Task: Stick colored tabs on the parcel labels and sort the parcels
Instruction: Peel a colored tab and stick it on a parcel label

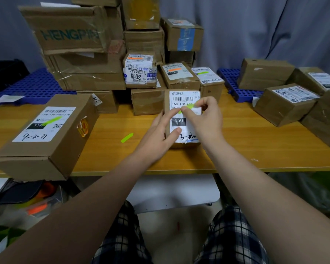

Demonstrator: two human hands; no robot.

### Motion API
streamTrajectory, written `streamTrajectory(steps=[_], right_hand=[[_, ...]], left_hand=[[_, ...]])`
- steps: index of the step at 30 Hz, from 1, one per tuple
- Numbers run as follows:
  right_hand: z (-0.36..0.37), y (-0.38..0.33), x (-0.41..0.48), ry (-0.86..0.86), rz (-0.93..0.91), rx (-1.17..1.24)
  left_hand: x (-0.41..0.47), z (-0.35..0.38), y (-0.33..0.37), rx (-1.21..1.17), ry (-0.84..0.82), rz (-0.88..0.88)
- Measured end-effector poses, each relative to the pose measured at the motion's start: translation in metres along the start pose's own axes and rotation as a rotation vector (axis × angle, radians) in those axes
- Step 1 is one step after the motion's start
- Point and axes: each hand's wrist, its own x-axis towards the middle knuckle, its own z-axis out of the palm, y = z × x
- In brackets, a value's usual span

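Both hands work at the centre parcel (182, 119): right hand (204, 119) pinches a green tab (189, 107) onto its label, left hand (160, 132) lies spread, steadying it. Behind this parcel, three parcels already show tabs, two orange, one green; another green-tabbed one sits left. One spare green tab (127, 138) lies left; right-side parcels look untabbed.

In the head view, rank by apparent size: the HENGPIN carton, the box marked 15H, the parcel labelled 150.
1. Brown HENGPIN cardboard carton
2. Brown 15H box, similar; nearness inflates it
3. Small brown 150 parcel
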Motion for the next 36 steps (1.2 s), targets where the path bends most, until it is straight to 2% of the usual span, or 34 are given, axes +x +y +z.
streamTrajectory(steps=[8,15,20,27,32,36], right_hand=[[-0.004,0.001,0.002,0.095,0.176,0.244],[-0.013,0.005,0.004,-0.018,0.287,0.414],[-0.014,0.005,0.015,-0.138,0.333,0.412],[-0.011,-0.006,0.035,-0.261,0.325,0.233],[-0.013,-0.021,0.032,-0.259,0.25,0.302],[-0.026,-0.035,0.036,-0.369,0.13,0.422]], left_hand=[[-0.002,0.002,-0.002,-0.014,0.027,-0.024],[-0.004,0.003,0.0,-0.035,0.024,-0.049],[0.015,-0.005,0.004,0.093,-0.117,-0.119],[0.032,-0.028,0.015,0.293,-0.078,-0.173],[0.022,-0.049,0.029,0.263,0.045,-0.147],[0.023,-0.056,0.044,0.203,0.165,-0.02]])
